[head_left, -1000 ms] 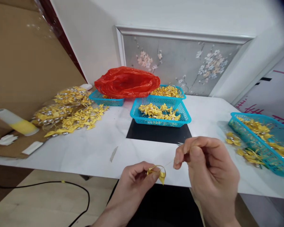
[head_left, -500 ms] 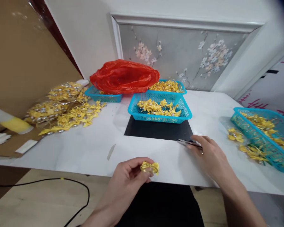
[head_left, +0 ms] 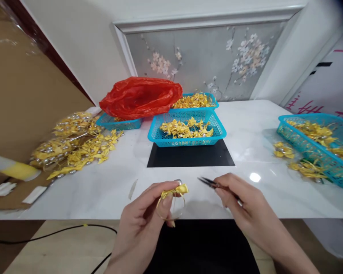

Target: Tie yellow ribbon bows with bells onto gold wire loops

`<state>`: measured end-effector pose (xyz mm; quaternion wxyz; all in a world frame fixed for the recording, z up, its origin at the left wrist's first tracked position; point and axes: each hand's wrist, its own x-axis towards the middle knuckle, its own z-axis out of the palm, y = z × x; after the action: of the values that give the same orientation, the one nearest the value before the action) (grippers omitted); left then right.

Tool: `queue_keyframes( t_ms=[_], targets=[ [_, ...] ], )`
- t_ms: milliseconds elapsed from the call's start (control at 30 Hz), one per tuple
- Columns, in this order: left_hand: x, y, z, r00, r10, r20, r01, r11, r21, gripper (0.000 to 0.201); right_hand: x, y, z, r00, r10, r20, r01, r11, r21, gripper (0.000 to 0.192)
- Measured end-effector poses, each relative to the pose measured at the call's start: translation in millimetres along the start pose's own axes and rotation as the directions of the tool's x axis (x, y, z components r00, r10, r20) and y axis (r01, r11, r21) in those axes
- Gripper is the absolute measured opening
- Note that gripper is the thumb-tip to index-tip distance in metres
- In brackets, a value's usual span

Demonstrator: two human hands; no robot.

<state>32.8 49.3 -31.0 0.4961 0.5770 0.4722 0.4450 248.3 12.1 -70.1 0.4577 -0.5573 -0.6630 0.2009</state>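
Pinched between the thumb and fingers of my left hand (head_left: 144, 217) is a yellow ribbon bow (head_left: 183, 188). A silvery bead shows at its top edge, and thin gold cord loops hang below it. To the right, my right hand (head_left: 242, 201) grips a slim metal tool with two dark pointed tips (head_left: 206, 181); whether it is tweezers or small scissors I cannot tell. Those tips point left toward the bow, apart from it. Both hands are above the front part of the white table (head_left: 103, 194).
Ahead, a blue basket (head_left: 185, 142) of yellow bows overlaps a black mat (head_left: 188, 158). Behind are a red plastic bag (head_left: 140, 97) and more baskets. Bow-and-bead bundles (head_left: 85, 150) lie left. Another blue basket (head_left: 317, 142) stands right, with loose bows (head_left: 307, 169) beside it.
My left hand has raised and turned the bow, so its bead and cord loops now show. My right hand has brought the pointed tool lower and closer to it. The view has shifted slightly.
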Motion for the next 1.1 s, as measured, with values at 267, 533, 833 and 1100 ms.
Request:
queue_keyframes(
  t_ms=[267,533,833,1100],
  targets=[
    [13,4,-0.6,0.997,-0.071,-0.021,0.069,0.995,-0.066,0.021,8,-30,11,0.996,0.014,0.093,-0.030,0.984,0.175,0.025],
    [13,15,-3.0,0.999,0.004,-0.043,0.000,0.997,0.083,0.025,20,-36,13,0.998,-0.055,0.022,0.052,0.992,0.119,0.024],
    [11,12,-6.8,0.996,0.083,0.020,-0.085,0.989,0.120,0.021,27,-41,12,0.996,-0.057,0.063,0.052,0.995,0.083,0.029],
    [11,11,-6.5,0.997,0.072,0.011,-0.073,0.985,0.154,0.021,26,-42,13,0.998,-0.051,0.046,0.047,0.996,0.081,0.029]
  ],
)
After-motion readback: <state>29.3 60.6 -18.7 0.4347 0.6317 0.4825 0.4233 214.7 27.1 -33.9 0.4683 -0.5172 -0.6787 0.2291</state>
